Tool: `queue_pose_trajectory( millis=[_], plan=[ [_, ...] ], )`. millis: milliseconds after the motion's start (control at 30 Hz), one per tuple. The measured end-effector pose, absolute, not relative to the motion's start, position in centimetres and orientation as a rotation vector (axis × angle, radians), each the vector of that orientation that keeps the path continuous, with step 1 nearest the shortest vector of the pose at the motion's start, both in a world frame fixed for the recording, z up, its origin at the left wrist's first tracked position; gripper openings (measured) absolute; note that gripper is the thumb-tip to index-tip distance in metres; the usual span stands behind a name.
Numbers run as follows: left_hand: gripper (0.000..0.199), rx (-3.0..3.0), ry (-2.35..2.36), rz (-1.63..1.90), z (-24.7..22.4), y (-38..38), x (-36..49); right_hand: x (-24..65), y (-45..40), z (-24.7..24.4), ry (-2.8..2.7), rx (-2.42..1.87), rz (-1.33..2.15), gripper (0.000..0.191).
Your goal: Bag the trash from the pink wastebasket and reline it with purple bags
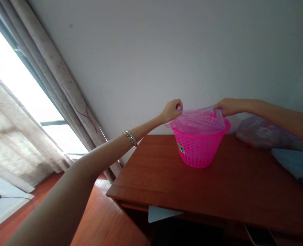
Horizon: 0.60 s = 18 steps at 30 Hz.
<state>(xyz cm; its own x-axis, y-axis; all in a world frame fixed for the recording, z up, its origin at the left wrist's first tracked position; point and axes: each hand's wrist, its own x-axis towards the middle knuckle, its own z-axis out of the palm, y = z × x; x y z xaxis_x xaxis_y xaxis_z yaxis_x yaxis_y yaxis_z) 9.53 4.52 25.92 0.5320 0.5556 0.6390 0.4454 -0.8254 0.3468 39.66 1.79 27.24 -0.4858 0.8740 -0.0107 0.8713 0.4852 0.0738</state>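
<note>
A bright pink basket (199, 150) with a pattern of holes stands upright on the brown wooden table (151, 177). Thin, translucent pink plastic bag (197, 123) material is stretched across its opening and hangs over part of the rim. My left hand (173, 110) pinches the bag at the left, just above the rim. On the right, my right hand (223, 106) grips the bag's other side above the rim. The bag's lower part inside the basket is hard to make out.
A filled plastic bag (261, 132) lies at the back right, with a light blue item (296, 164) in front of it. A pale sheet (163, 214) sticks out below the table's front edge. Curtains (61, 75) hang at the left.
</note>
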Motion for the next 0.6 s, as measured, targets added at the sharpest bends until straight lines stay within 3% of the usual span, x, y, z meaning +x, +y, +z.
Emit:
queue_pose_trajectory(
  millis=[133,233,333,467,600],
  plan=[
    [0.019,2.655,0.916,1.24,26.8,5.9,10.8,37.7,0.8,28.3,2.722,1.435,-0.157,0.048],
    [0.022,2.576,1.016,1.346,27.0,6.5,11.0,37.7,0.7,28.7,2.751,1.342,-0.364,0.033],
    [0.029,2.47,1.136,1.387,26.9,6.9,10.4,39.4,1.6,28.2,2.879,1.573,-0.38,0.022],
    [0.04,2.29,1.105,1.212,26.8,7.2,9.0,42.2,2.0,27.0,2.964,2.029,-0.581,0.024],
    [0.035,1.956,0.796,1.009,27.3,7.7,7.1,43.5,0.5,27.0,3.002,2.175,-0.884,0.032]
  ],
)
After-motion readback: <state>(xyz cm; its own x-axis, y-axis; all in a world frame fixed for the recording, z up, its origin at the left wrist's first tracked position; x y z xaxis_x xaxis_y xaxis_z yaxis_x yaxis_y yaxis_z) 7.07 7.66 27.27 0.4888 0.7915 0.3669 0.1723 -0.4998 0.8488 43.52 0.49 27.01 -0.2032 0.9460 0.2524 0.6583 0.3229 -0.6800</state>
